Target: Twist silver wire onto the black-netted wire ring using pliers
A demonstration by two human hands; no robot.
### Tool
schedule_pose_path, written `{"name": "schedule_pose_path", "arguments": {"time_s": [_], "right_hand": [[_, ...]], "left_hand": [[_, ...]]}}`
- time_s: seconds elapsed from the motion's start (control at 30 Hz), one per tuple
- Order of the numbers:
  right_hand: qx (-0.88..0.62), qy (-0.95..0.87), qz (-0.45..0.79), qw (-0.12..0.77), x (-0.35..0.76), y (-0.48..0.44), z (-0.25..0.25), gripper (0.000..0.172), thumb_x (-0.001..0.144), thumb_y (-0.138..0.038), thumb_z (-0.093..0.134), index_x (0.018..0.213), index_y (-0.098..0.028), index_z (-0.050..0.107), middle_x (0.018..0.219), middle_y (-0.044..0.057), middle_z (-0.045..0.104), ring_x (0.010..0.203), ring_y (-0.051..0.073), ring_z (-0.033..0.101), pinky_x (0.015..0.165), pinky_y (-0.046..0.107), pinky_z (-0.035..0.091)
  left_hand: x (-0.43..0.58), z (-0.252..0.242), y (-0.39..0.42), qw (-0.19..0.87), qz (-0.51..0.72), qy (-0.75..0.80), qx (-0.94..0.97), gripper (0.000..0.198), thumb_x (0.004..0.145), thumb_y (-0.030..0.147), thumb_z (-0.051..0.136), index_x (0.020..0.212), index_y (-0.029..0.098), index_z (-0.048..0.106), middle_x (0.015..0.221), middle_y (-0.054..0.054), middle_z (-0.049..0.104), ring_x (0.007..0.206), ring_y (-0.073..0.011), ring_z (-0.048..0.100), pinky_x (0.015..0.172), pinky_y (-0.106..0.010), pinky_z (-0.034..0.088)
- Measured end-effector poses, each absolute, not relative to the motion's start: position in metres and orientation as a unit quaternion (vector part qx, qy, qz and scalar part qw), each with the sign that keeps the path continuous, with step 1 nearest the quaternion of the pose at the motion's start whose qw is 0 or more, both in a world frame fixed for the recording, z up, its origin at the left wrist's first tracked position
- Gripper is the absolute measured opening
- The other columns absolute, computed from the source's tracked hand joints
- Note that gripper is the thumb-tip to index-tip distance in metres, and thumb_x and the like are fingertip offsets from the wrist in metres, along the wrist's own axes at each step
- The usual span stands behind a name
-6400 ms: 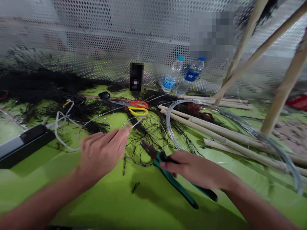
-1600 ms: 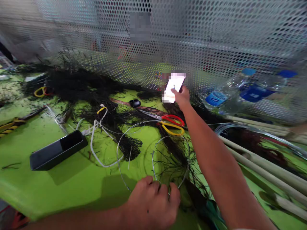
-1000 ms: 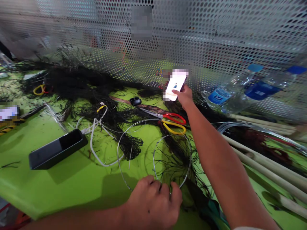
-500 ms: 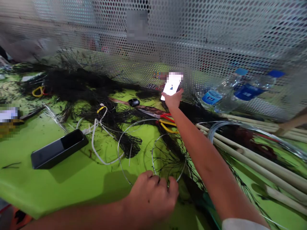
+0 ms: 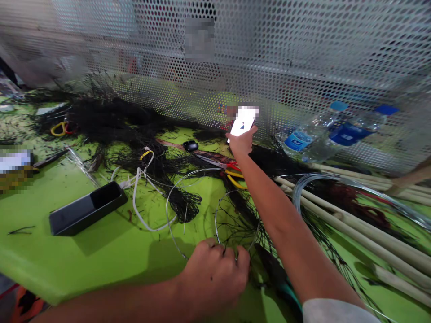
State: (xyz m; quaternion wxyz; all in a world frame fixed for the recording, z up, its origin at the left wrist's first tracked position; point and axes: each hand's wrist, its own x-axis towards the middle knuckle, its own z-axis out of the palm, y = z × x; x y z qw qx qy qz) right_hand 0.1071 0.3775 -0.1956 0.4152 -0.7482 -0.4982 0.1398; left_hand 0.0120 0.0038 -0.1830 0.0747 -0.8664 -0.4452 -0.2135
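My left hand (image 5: 217, 271) is closed over the near side of a thin wire hoop (image 5: 216, 222), its fingers curled down and partly hidden. Black netting (image 5: 235, 220) is spread across the hoop and trails off behind it. Reaching farther out, my right hand (image 5: 243, 141) grips a phone (image 5: 245, 121) with a bright white screen, near the perforated panel. Scissors (image 5: 212, 161) with red and yellow handles lie just below the right hand, partly behind that forearm. A black computer mouse-like object (image 5: 190, 146) rests left of the phone.
A black power bank (image 5: 84, 213) with a white cable (image 5: 136, 206) lies on the green tabletop (image 5: 111, 269). Along the back runs a perforated metal panel (image 5: 286, 45). Two water bottles (image 5: 298, 141), a wire coil (image 5: 298, 193) and several wooden sticks (image 5: 370, 224) are at the right. Dark netting (image 5: 101, 114) heaps at left.
The view has shifted slightly, so most things sit a little farther right and lower. Both hands keep their grip, the left on the hoop and the right on the phone.
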Motion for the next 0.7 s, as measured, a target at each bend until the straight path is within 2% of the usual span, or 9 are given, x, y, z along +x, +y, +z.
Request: {"name": "schedule_pose_path", "arguments": {"time_s": [0.07, 0.17, 0.23, 0.33, 0.4, 0.43, 0.5, 0.6, 0.7], "right_hand": [[-0.734, -0.526, 0.152, 0.401, 0.115, 0.377, -0.185, 0.049, 0.098, -0.038, 0.071, 0.141, -0.018, 0.057, 0.140, 0.012, 0.062, 0.120, 0.029, 0.065, 0.101, 0.052, 0.057], [-0.710, -0.576, 0.137, 0.381, 0.137, 0.362, -0.153, 0.082, 0.085, -0.032, 0.083, 0.152, -0.011, 0.042, 0.139, 0.019, 0.062, 0.120, 0.032, 0.065, 0.103, 0.050, 0.053], [-0.687, -0.617, 0.108, 0.369, 0.161, 0.332, -0.126, 0.070, 0.088, -0.033, 0.076, 0.148, -0.013, 0.046, 0.133, 0.017, 0.066, 0.114, 0.031, 0.067, 0.099, 0.047, 0.053], [-0.657, -0.685, 0.084, 0.303, 0.206, 0.247, -0.095, 0.029, 0.083, -0.050, 0.076, 0.096, -0.024, 0.072, 0.086, 0.007, 0.074, 0.085, 0.031, 0.069, 0.086, 0.047, 0.054], [-0.642, -0.729, 0.099, 0.214, 0.236, 0.166, -0.092, 0.039, 0.072, -0.062, 0.080, 0.064, -0.027, 0.065, 0.056, 0.003, 0.063, 0.054, 0.027, 0.060, 0.065, 0.045, 0.051], [-0.626, -0.769, 0.083, 0.095, 0.250, 0.123, -0.096, 0.047, 0.078, -0.071, 0.071, 0.059, -0.029, 0.062, 0.052, 0.004, 0.061, 0.047, 0.026, 0.057, 0.058, 0.044, 0.048], [-0.608, -0.794, 0.015, -0.025, 0.275, 0.042, -0.114, 0.050, 0.087, -0.076, 0.055, 0.070, -0.030, 0.067, 0.063, 0.008, 0.071, 0.054, 0.032, 0.067, 0.054, 0.044, 0.046], [-0.587, -0.807, -0.025, -0.056, 0.300, -0.038, -0.148, 0.056, 0.085, -0.078, 0.056, 0.115, -0.033, 0.072, 0.095, 0.012, 0.081, 0.069, 0.039, 0.076, 0.048, 0.044, 0.047], [-0.605, -0.794, -0.025, -0.058, 0.307, -0.061, -0.167, 0.054, 0.089, -0.075, 0.053, 0.121, -0.033, 0.068, 0.105, 0.013, 0.081, 0.080, 0.042, 0.078, 0.051, 0.049, 0.053]], "left_hand": [[0.012, -0.183, 0.005, 0.065, -0.204, -0.451, -0.866, 0.016, 0.091, 0.030, 0.069, 0.095, 0.017, 0.061, 0.059, 0.004, 0.064, 0.046, -0.0140, 0.060, 0.050, -0.029, 0.037], [0.011, -0.181, 0.006, 0.048, -0.189, -0.454, -0.869, 0.013, 0.093, 0.028, 0.068, 0.092, 0.018, 0.061, 0.059, 0.003, 0.065, 0.046, -0.0156, 0.061, 0.049, -0.029, 0.038], [0.010, -0.177, 0.008, 0.037, -0.177, -0.454, -0.872, 0.010, 0.095, 0.027, 0.066, 0.093, 0.018, 0.061, 0.060, 0.002, 0.067, 0.046, -0.0171, 0.063, 0.049, -0.029, 0.039], [0.007, -0.168, 0.010, 0.021, -0.161, -0.461, -0.873, 0.010, 0.097, 0.025, 0.062, 0.090, 0.019, 0.062, 0.063, 0.001, 0.069, 0.047, -0.0191, 0.064, 0.049, -0.029, 0.039], [0.004, -0.161, 0.012, 0.016, -0.155, -0.468, -0.870, 0.012, 0.099, 0.024, 0.058, 0.089, 0.019, 0.063, 0.065, 0.000, 0.071, 0.049, -0.0202, 0.066, 0.049, -0.029, 0.038], [0.003, -0.158, 0.013, 0.016, -0.154, -0.473, -0.867, 0.012, 0.099, 0.023, 0.057, 0.090, 0.019, 0.063, 0.066, 0.000, 0.071, 0.052, -0.0209, 0.067, 0.050, -0.029, 0.039], [0.000, -0.152, 0.014, 0.018, -0.155, -0.483, -0.862, 0.015, 0.101, 0.021, 0.054, 0.091, 0.019, 0.065, 0.070, -0.002, 0.073, 0.058, -0.0218, 0.071, 0.053, -0.030, 0.040], [-0.003, -0.145, 0.015, 0.018, -0.155, -0.493, -0.856, 0.024, 0.104, 0.024, 0.049, 0.091, 0.019, 0.068, 0.076, -0.003, 0.076, 0.064, -0.0204, 0.072, 0.058, -0.029, 0.042], [-0.004, -0.142, 0.015, 0.015, -0.147, -0.506, -0.850, 0.029, 0.106, 0.028, 0.045, 0.095, 0.019, 0.071, 0.080, -0.005, 0.077, 0.067, -0.0206, 0.073, 0.060, -0.029, 0.042]]}}
